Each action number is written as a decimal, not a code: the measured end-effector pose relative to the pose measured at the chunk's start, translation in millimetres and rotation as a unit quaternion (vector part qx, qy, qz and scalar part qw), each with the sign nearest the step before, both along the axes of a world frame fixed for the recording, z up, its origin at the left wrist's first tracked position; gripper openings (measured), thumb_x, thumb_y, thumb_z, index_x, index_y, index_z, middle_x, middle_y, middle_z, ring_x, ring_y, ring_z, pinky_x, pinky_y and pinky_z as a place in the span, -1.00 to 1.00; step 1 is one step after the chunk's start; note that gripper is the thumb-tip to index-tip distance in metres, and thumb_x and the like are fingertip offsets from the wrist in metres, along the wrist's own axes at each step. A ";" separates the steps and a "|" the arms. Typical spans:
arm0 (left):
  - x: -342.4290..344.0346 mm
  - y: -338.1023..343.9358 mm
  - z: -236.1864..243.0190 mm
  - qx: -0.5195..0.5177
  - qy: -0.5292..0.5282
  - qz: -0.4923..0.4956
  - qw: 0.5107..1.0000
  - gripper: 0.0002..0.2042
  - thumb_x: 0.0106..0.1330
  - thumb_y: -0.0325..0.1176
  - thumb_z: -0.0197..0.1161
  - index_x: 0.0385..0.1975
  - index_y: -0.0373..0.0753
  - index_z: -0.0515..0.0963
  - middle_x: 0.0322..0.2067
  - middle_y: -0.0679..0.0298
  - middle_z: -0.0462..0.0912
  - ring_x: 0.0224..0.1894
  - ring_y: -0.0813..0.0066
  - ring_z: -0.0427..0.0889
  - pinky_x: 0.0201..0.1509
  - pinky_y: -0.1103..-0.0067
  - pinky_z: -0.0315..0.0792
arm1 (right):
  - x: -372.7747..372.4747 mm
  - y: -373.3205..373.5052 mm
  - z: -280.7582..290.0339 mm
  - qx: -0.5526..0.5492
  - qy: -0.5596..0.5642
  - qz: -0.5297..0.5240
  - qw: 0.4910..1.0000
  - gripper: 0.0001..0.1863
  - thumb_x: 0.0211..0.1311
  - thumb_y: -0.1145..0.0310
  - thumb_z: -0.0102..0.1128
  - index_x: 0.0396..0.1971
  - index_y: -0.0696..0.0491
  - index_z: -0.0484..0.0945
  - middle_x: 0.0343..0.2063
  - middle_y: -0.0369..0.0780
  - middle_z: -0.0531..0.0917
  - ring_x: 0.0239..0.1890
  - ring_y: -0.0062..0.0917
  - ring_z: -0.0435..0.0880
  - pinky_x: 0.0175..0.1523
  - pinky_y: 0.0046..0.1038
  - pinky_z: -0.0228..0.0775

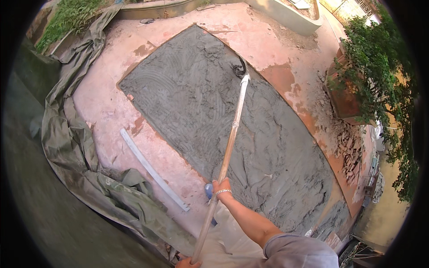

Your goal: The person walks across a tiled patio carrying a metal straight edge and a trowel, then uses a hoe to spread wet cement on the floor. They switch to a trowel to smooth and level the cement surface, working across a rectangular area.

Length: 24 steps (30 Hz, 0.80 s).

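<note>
A long-handled hoe [233, 127] slants up across the view, its wooden pole worn pale towards the top. Its dark, curved head [241, 68] is caked with wet concrete and rests at the right edge of a grey concrete slab [187, 98]. Partway along the pole, my right hand [222, 186] is wrapped round it, a chain bracelet on the wrist. My left hand [188, 262] grips the lower end of the pole at the bottom edge, partly cut off. Swirled trowel marks cover the slab's far left; the nearer right part is rougher and lumpy.
A long pale straightedge [154, 169] lies on the pinkish paving [107, 120] left of the slab. Crumpled green tarpaulin [67, 129] runs down the left side. To the right are a leafy potted plant [371, 71] and broken rubble [351, 152]. A low curved wall [295, 22] stands behind.
</note>
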<state>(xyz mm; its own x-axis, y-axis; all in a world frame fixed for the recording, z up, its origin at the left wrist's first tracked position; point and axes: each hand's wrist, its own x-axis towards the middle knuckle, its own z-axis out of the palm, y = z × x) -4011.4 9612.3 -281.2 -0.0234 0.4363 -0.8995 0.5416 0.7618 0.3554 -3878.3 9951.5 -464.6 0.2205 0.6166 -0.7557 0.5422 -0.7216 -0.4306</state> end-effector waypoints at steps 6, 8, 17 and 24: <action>0.9 -37.4 -16.3 0.001 0.006 0.088 0.996 -0.52 0.22 0.00 0.31 -0.08 -0.32 0.60 -0.28 -0.07 0.71 -0.19 0.05 0.70 -0.08 0.29 0.52 | -7.0 25.8 -14.4 0.007 0.012 -0.008 1.000 -0.47 0.18 0.21 0.27 -0.07 0.32 0.33 -0.20 0.23 0.62 -0.09 0.03 0.66 0.01 -0.13 0.51; 2.9 -38.0 -11.3 0.018 0.017 0.084 0.996 -0.54 0.22 -0.02 0.32 -0.11 -0.33 0.61 -0.31 -0.04 0.71 -0.23 0.08 0.70 -0.13 0.29 0.53 | -3.4 18.6 -5.3 0.074 0.034 0.004 0.997 -0.44 0.17 0.20 0.27 -0.04 0.33 0.30 -0.20 0.21 0.63 -0.09 0.02 0.66 0.02 -0.15 0.52; 0.8 -90.4 47.7 0.020 -0.010 0.095 0.995 -0.60 0.24 -0.06 0.37 -0.24 -0.34 0.56 -0.57 0.25 0.56 -0.66 0.54 0.48 -0.57 0.48 0.40 | 41.8 -68.9 23.1 0.003 0.051 0.012 0.999 -0.51 0.09 0.20 0.27 -0.16 0.35 0.51 -0.29 0.17 0.68 -0.21 -0.07 0.73 -0.10 -0.22 0.59; -33.3 -225.6 89.7 0.025 0.088 0.013 0.996 -0.51 0.31 0.05 0.23 -0.16 -0.38 0.57 -0.37 -0.09 0.67 -0.32 -0.03 0.66 -0.26 0.22 0.49 | 91.8 -275.2 79.6 -0.108 0.486 -0.181 0.848 -0.72 0.16 0.32 0.27 -0.21 0.14 0.45 -0.42 -0.14 0.66 -0.38 -0.42 0.75 -0.42 -0.33 0.58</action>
<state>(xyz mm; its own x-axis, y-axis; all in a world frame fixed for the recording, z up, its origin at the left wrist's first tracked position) -4044.7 9386.8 -191.5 -0.1910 0.4772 -0.8578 0.5796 0.7601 0.2938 -3786.5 9676.2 -385.0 -0.4263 0.4664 -0.7751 -0.2681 -0.8835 -0.3842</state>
